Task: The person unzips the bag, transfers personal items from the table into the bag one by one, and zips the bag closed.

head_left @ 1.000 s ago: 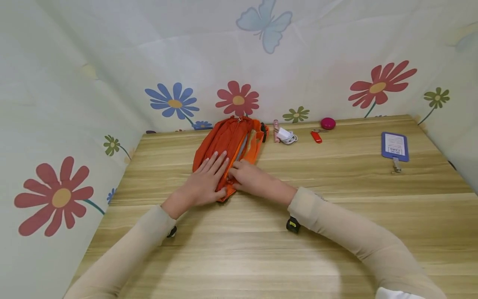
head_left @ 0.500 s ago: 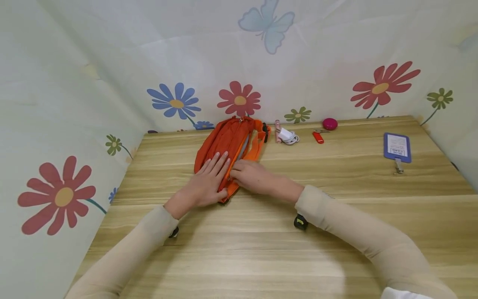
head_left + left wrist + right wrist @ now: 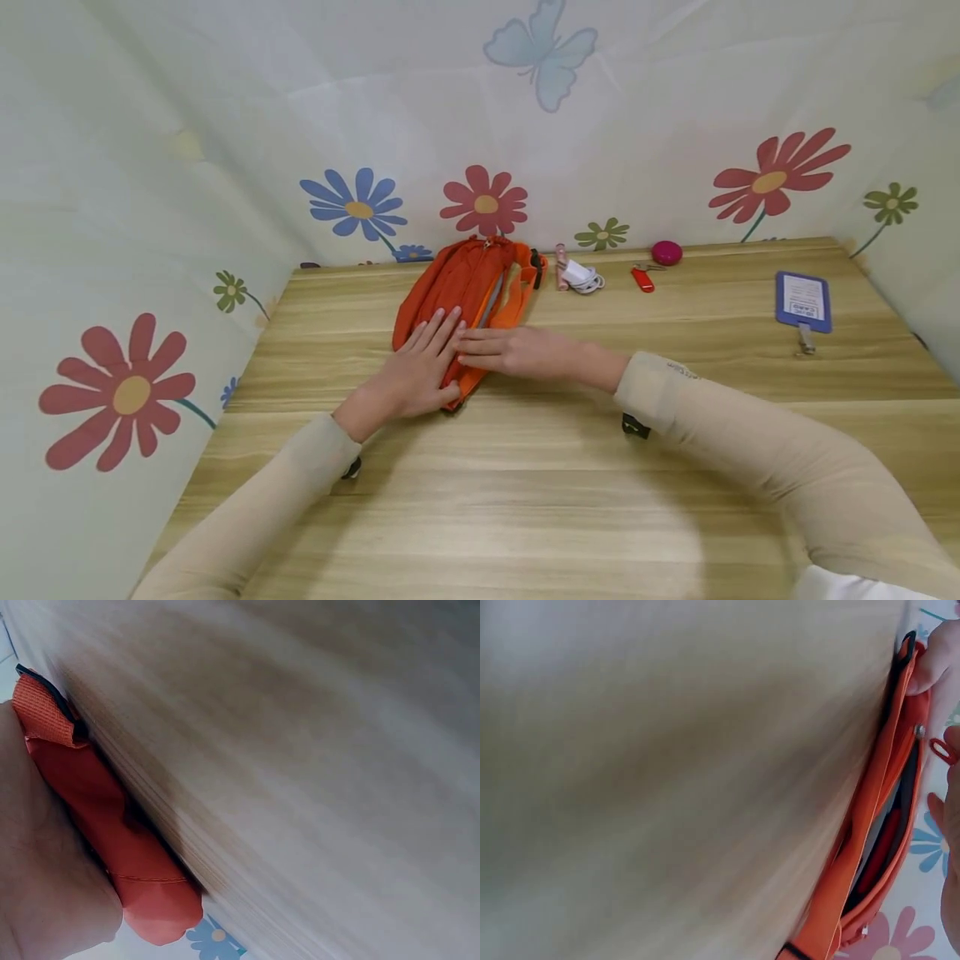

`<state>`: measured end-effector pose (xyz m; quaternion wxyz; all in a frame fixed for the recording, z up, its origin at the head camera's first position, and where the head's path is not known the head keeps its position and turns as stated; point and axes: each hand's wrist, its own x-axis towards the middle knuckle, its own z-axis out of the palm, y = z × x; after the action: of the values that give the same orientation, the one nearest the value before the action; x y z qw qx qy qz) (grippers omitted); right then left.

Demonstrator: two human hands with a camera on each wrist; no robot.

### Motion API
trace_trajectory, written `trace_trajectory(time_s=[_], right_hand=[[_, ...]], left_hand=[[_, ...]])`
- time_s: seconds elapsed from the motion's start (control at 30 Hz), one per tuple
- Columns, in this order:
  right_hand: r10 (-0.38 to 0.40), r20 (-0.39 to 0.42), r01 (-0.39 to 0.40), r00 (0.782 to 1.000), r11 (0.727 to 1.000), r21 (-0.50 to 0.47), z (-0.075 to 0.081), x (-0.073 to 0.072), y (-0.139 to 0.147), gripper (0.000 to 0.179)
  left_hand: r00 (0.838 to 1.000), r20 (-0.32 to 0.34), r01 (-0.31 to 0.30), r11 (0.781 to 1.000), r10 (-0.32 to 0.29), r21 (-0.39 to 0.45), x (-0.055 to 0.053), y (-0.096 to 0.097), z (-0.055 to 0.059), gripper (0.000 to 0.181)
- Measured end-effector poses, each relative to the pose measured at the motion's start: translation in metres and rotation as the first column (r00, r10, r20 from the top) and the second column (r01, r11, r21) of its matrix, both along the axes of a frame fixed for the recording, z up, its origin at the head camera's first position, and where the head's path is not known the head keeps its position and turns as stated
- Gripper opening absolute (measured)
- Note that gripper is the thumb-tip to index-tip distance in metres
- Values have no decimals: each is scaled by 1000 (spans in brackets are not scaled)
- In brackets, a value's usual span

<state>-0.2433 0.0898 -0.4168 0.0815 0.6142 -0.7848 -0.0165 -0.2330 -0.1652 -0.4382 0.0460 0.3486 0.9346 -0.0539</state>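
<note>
An orange-red waist bag (image 3: 453, 287) lies on the wooden table, its side zipper partly open. My left hand (image 3: 408, 375) rests flat across its near end with fingers spread forward. From the right, my right hand (image 3: 528, 350) reaches over the zipper edge with its visible fingers fairly straight. In the right wrist view, those fingers pinch a small red cord loop, the zipper pull (image 3: 940, 752), beside the metal slider (image 3: 919, 731). Below the slider the mouth gapes, showing grey lining and something red inside. An orange strap (image 3: 513, 300) with a black buckle (image 3: 537, 268) lies along the bag's right side.
Right of the bag are a pink tube (image 3: 561, 267), a white charger with coiled cable (image 3: 581, 277), a key with red tag (image 3: 642, 279) and a round magenta case (image 3: 667, 252). A blue card holder (image 3: 803, 302) lies farther right. A flowered curtain borders the table.
My right hand's fingers have gone from curled at the bag's near end to straighter, and its wrist has shifted right. The left hand stays on the bag. The head view shifts slightly.
</note>
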Motion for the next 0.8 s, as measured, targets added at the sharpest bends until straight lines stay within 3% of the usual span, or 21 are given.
trace_trajectory(time_s=[0.27,0.47,0.57,0.63,0.67,0.73,0.8], right_hand=[[145,-187,-127,972,986,107,1,-14,15,54],[305,-264,-301,915,952,57,-12,-21,29,45],[350,-276,-350,895,936,50,-19,-21,34,44],[342,-254,-343,905,938,43,-21,-18,36,47],[321,-226,-321,920,946,36,-21,-16,37,50],[247,-124,-249,961,968,-4,-20,-12,36,55],[150,7,-149,989,985,-81,-15,-9,34,57]], left_hand=[[1000,-12,6,1000,-6,4,-2,0,-3,89],[1000,-26,16,1000,-16,-3,-1,2,-7,89],[999,-27,18,1000,-18,-5,0,3,-7,89],[1000,-19,15,1000,-15,1,0,3,-6,89],[1000,-19,16,1000,-16,7,1,3,-6,90],[1000,-19,12,1000,-12,11,1,2,-6,90],[1000,-26,5,1000,-5,15,1,0,-6,90]])
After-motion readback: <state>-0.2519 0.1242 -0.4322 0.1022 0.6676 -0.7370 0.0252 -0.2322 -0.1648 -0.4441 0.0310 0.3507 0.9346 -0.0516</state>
